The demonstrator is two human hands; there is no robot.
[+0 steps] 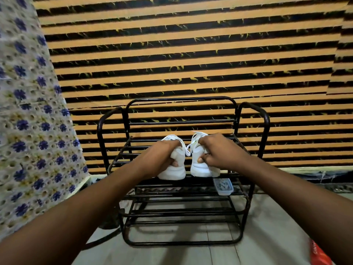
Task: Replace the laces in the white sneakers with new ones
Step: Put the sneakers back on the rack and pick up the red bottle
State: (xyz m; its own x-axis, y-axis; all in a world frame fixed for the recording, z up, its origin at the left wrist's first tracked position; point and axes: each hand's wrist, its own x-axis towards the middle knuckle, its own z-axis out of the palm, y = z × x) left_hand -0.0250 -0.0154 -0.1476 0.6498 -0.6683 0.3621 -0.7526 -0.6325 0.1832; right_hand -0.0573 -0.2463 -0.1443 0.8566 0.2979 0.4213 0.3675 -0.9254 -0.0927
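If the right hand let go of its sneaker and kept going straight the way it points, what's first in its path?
Probably the rack's back rails behind the right sneaker, then the striped cloth. The right hand points away from the camera; depth is unclear.

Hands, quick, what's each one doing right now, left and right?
Left hand: grips the left white sneaker on the black rack.
Right hand: grips the right white sneaker.

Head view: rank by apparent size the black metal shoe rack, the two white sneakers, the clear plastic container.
1. Black metal shoe rack
2. Left white sneaker and right white sneaker: alike, partly covered by hands
3. Clear plastic container
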